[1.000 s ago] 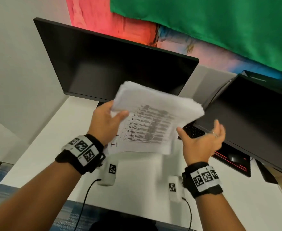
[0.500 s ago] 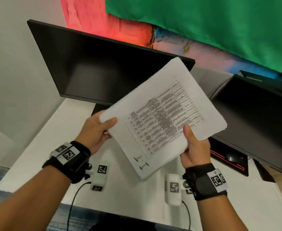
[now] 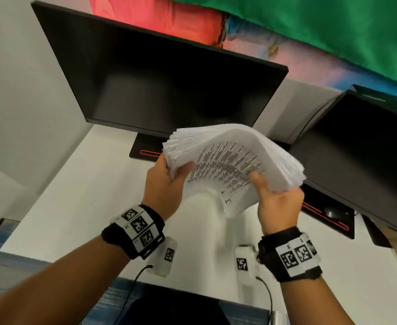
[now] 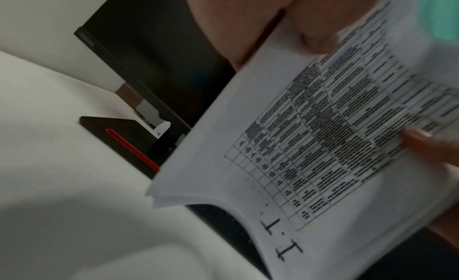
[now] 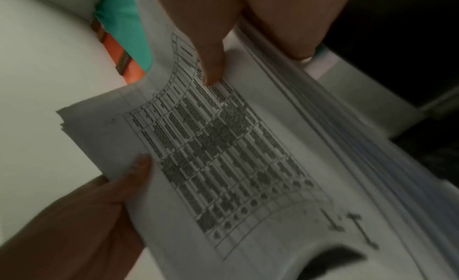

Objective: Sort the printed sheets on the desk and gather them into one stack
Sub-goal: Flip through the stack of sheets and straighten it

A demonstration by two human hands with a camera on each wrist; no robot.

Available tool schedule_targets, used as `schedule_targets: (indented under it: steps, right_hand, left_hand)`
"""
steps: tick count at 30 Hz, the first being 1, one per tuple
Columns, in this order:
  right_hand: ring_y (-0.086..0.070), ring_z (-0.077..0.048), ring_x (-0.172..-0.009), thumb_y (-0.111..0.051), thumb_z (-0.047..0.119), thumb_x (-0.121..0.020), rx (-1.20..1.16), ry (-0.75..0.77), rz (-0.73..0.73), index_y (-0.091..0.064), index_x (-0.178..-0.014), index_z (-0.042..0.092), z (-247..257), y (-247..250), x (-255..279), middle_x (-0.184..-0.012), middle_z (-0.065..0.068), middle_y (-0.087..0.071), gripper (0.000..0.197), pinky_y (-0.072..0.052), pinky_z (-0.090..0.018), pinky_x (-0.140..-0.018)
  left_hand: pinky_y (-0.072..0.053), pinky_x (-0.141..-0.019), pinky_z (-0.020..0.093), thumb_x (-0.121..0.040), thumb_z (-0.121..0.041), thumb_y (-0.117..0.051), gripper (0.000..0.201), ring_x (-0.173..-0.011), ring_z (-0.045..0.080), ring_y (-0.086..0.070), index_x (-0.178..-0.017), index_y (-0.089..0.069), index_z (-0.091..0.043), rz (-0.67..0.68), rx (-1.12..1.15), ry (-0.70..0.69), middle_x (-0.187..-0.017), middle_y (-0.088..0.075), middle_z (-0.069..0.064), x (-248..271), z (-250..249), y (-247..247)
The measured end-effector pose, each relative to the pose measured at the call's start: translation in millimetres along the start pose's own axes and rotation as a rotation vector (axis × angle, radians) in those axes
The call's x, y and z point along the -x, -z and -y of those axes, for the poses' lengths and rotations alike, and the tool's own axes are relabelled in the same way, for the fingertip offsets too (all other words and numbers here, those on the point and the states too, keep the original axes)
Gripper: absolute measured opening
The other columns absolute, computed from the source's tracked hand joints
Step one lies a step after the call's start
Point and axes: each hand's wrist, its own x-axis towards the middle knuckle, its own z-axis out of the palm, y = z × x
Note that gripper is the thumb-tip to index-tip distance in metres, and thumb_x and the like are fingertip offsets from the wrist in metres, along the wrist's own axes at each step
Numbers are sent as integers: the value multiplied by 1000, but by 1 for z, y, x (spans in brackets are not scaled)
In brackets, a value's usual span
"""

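I find the stack of printed sheets (image 3: 235, 160) held in the air above the middle of the desk (image 3: 80, 207), in front of the left monitor (image 3: 160, 85) and clear of the desk surface. The stack runs crosswise between my two hands. My left hand (image 3: 167, 184) holds its left end, thumb on the printed top page and fingers underneath. My right hand (image 3: 277, 205) holds the right end likewise, thumb curled over the near edge. Both hands are closed on the paper; neither is nearer than the other.

The stack is bowed upward in the middle and its left edge is fanned, the sheets stepped out of line. The wrist views confirm a table printed on the top page. They are blurred, so I cannot tell whether the pages are in order.

Half a second ago the same stack was flat and tilted up toward the monitors, edges close to flush. It now lies lower, arched and splayed. A second ago my right hand was off the paper, open beside it.

I judge the next move to be squaring the edges, most likely by tapping them on the desk.
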Motion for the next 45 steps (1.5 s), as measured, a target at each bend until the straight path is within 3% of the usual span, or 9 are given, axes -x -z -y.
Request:
schedule_targets:
  steps: [4,10,13,17,22,25,31,36,45]
  right_hand:
    - [-70,1,-95,-82,2,-77,39,-104,-8,-69,-110,24,-25,-1,21,-100,13,-75,42,-58,-23,-87]
    - [-75,-8,-91,-82,3,-77,15,-163,30,-73,-101,20,-25,6,13,-95,13,-78,31,-60,-22,-79]
    - [-75,-12,-91,-83,2,-74,-5,-170,38,-73,-103,17,-25,8,16,-97,9,-78,34,-60,-23,-75]
    - [-74,-20,-100,-90,8,-66,13,-196,39,-70,-115,15,-33,10,22,-106,-5,-76,53,-61,-36,-82]
    - [-69,-11,-101,-92,13,-58,-34,-138,15,-56,-130,22,-26,7,22,-114,0,-66,81,-59,-26,-81]
    - [-70,-10,-96,-84,0,-70,-86,-105,-57,-56,-126,19,-21,2,21,-111,-2,-66,65,-59,-25,-79]
    - [-64,6,-83,-69,28,-79,-66,-46,-273,-64,-106,19,-8,-12,23,-89,27,-68,29,-54,-23,-79]
    - [-62,-3,-95,-66,36,-77,-45,-59,-356,-68,-92,31,-5,-18,21,-95,16,-67,15,-52,-41,-98]
    - [-65,-14,-98,-63,46,-78,-52,-95,-329,-67,-98,24,-4,-19,29,-103,0,-67,30,-52,-50,-96]
  left_hand:
    - [-47,-71,6,-98,-15,-54,25,-90,-23,-57,-121,-45,-18,190,-51,74,-104,-56,-24,8,25,10]
    - [-52,-68,8,-85,-5,-71,22,-82,-6,-69,-97,-73,-24,71,-2,80,-84,-74,-22,-8,29,22]
    - [-52,-72,8,-91,-2,-64,26,-87,-4,-69,-108,-69,-20,103,50,55,-90,-74,-25,-5,28,24]
    - [-52,-76,12,-97,-25,-56,32,-99,-1,-66,-126,-58,-13,110,130,17,-111,-68,-9,0,26,22]
    - [-54,-69,15,-87,-47,-51,58,-92,-3,-65,-137,-45,-18,132,196,47,-111,-59,-9,-4,9,10]
    - [-51,-65,12,-96,-29,-56,34,-83,-6,-63,-127,-54,-16,34,168,63,-105,-60,-9,-11,3,1]
    - [-49,-66,10,-97,-20,-56,15,-80,-6,-63,-104,-68,-16,-142,163,80,-93,-67,-9,-18,0,-7]
    - [-56,-68,26,-92,-24,-61,10,-81,14,-66,-94,-69,-18,-66,147,81,-92,-71,-1,-24,-5,-7]
    - [-54,-81,42,-91,-13,-51,13,-84,21,-66,-82,-59,-19,-118,250,213,-90,-73,8,-30,-6,-4]
